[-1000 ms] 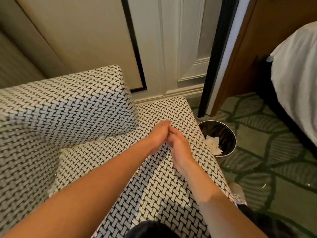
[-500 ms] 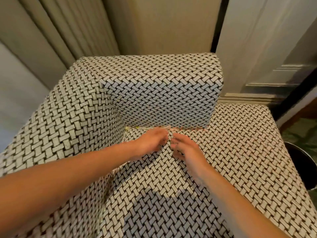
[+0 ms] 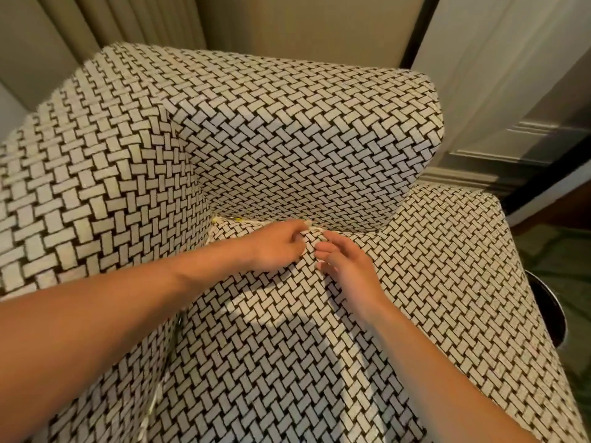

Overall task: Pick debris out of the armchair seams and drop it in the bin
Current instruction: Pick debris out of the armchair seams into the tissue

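Note:
A black-and-white woven armchair point(image 3: 287, 129) fills the view. Small pale and yellowish debris point(image 3: 238, 219) lies along the back seam where seat meets backrest, and more pale scraps point(image 3: 153, 407) sit in the left side seam. My left hand point(image 3: 277, 246) rests on the seat at the back seam, fingers curled with the fingertips pinched at the seam; whether they hold a scrap is hidden. My right hand point(image 3: 347, 262) lies just right of it, fingers loosely apart and pointing at the seam. The round black bin point(image 3: 549, 310) shows only as a rim at the right edge.
Beige curtains point(image 3: 137, 24) hang behind the chair on the left. A white panelled door point(image 3: 511, 100) with a dark frame stands at the back right. Green patterned carpet point(image 3: 563, 254) lies right of the chair by the bin.
The view swung left from the bin side to the chair's back corner. Both hands moved from the seat's right part to the back seam, and the left fingertips have closed there.

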Available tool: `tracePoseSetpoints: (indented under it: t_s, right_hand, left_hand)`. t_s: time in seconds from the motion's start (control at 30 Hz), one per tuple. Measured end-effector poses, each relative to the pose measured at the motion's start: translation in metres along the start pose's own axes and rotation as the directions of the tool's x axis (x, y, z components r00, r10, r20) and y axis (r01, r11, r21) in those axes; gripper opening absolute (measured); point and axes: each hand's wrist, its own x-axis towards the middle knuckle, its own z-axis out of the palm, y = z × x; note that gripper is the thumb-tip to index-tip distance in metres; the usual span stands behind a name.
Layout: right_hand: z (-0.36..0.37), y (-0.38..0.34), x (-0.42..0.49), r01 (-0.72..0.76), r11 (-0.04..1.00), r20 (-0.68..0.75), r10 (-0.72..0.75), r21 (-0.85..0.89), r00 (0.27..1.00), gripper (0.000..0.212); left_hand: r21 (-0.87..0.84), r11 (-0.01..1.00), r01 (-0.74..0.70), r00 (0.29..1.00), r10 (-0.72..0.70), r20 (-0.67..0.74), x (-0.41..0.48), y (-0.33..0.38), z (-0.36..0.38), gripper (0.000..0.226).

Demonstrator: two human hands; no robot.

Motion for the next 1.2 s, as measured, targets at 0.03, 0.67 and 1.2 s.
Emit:
tracePoseSetpoints:
  t_s: [0.03,0.67,1.2]
  right_hand:
    - [-0.004,-0.003,0.002,-0.007,0.999,-0.016,0.006,-0.038,1.0,0.032]
    - [-0.033,-0.001,0.05,0.137,0.796,-0.09,-0.233,-0.59,0.968,0.026]
    - [-0.049,0.031,0.05,0.006,0.148,-0.079,-0.562,-0.989,0.824,0.043]
  left_hand:
    - [0.01,1.0,0.01,1.0,-0.01,-0.021,0.004,0.0,-0.001,0.045]
    - [0.227,0.973,-0.036,0.998,0.047,-0.045,0.022,-0.019,0.019,0.055]
    - [0.307,0.943,-0.132,0.991,0.129,0.028,0.04,-0.009,0.037,0.06]
